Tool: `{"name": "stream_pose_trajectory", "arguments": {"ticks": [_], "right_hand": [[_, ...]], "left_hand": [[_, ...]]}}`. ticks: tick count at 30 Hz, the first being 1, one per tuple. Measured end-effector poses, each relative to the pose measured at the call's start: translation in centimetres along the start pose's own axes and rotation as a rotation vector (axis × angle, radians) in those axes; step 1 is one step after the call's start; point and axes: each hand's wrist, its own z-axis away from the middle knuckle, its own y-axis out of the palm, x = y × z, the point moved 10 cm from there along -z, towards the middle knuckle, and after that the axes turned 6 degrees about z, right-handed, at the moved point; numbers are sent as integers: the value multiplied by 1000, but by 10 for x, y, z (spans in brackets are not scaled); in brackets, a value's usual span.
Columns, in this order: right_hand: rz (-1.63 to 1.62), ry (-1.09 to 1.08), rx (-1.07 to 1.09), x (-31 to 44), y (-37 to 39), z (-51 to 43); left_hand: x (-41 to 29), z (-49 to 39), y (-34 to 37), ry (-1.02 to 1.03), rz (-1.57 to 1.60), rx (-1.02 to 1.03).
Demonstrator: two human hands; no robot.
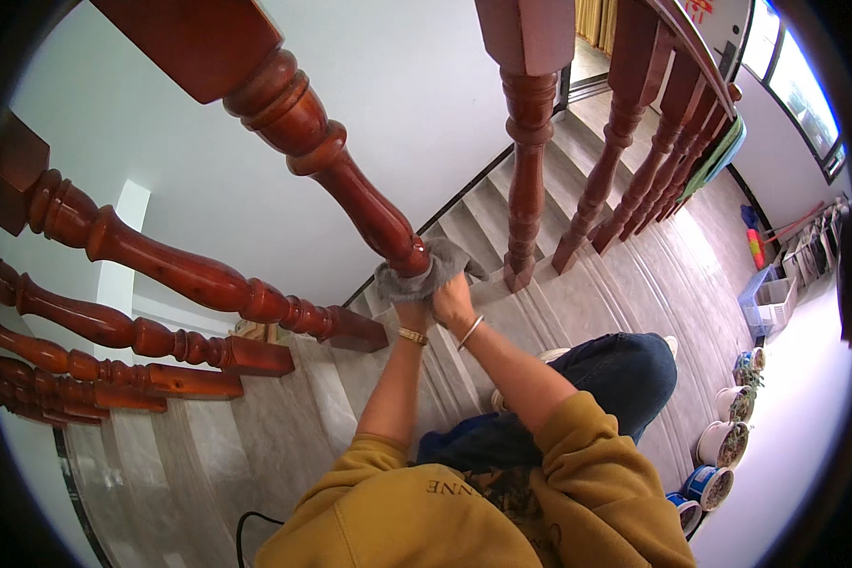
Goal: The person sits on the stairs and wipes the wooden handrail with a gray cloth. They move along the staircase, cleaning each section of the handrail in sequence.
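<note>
A grey cloth (406,285) is wrapped around the lower part of a glossy red-brown turned wooden baluster (369,206) on the staircase. My right hand (454,298) grips the cloth on the near right side, its wrist carrying a white bangle (471,332). Close beside it, my left hand (412,311) holds the cloth from below. Its fingers are hidden in the fabric, and a gold-coloured band (413,336) circles that wrist. The cloth covers the narrow part of the baluster and hides its foot.
More balusters stand to the left (177,255) and right (529,170). Grey stone steps (277,419) curve around me. Potted plants (724,444) line the right wall, with a plastic basket (777,295) beyond. A green cloth (713,163) hangs on the railing. A black cable (245,525) lies near my side.
</note>
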Motion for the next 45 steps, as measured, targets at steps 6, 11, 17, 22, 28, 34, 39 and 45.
{"name": "stream_pose_trajectory", "arguments": {"ticks": [6, 11, 17, 22, 28, 34, 39, 45], "right_hand": [[17, 107, 423, 3, 6, -24], [-405, 235, 131, 10, -17, 11], [4, 260, 75, -20, -19, 52], [200, 49, 149, -62, -3, 48], [69, 151, 262, -25, 20, 16], [241, 41, -21, -5, -13, 36], [442, 178, 224, -17, -29, 21], [-84, 444, 150, -21, -42, 13]], "left_hand": [[-5, -4, 21, -461, 767, 167], [-47, 17, 16, -412, 726, -5], [-43, 45, -3, -188, 336, -67], [-50, 34, 30, 185, 33, 394], [58, 16, -20, -282, 45, 445], [58, 47, 13, -744, 1223, 176], [-12, 33, 23, -181, 290, 307], [-5, 43, 18, -483, 781, 45]]}}
